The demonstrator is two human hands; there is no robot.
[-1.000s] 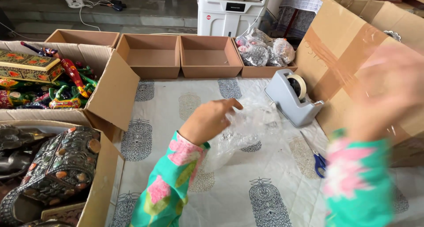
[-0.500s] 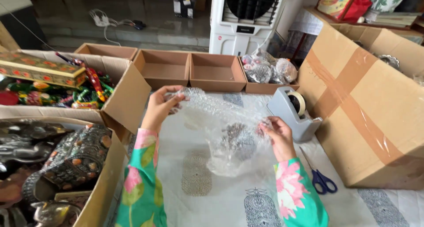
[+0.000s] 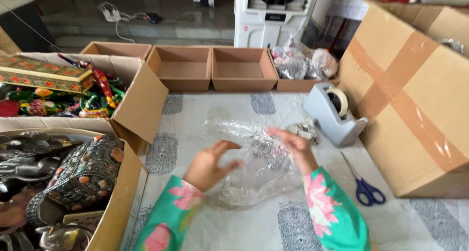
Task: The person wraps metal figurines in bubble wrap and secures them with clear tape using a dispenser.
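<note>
A sheet of clear bubble wrap (image 3: 254,163) lies spread and crumpled on the patterned white cloth (image 3: 195,119). My left hand (image 3: 210,164) hovers at its left side with fingers curled and apart, touching the wrap's edge. My right hand (image 3: 292,146) rests on the wrap's right upper part, fingers spread. Both sleeves are green with pink flowers. Neither hand clearly grips the sheet.
A grey tape dispenser (image 3: 332,113) and blue-handled scissors (image 3: 364,185) lie to the right. A large taped cardboard box (image 3: 415,94) stands at right. Open boxes hold colourful items (image 3: 63,92) and metal ornaments (image 3: 58,177) at left. Empty small boxes (image 3: 210,68) line the back.
Both hands came down from holding the bubble wrap up in the air; the sheet now lies on the cloth with my hands lower and nearer me.
</note>
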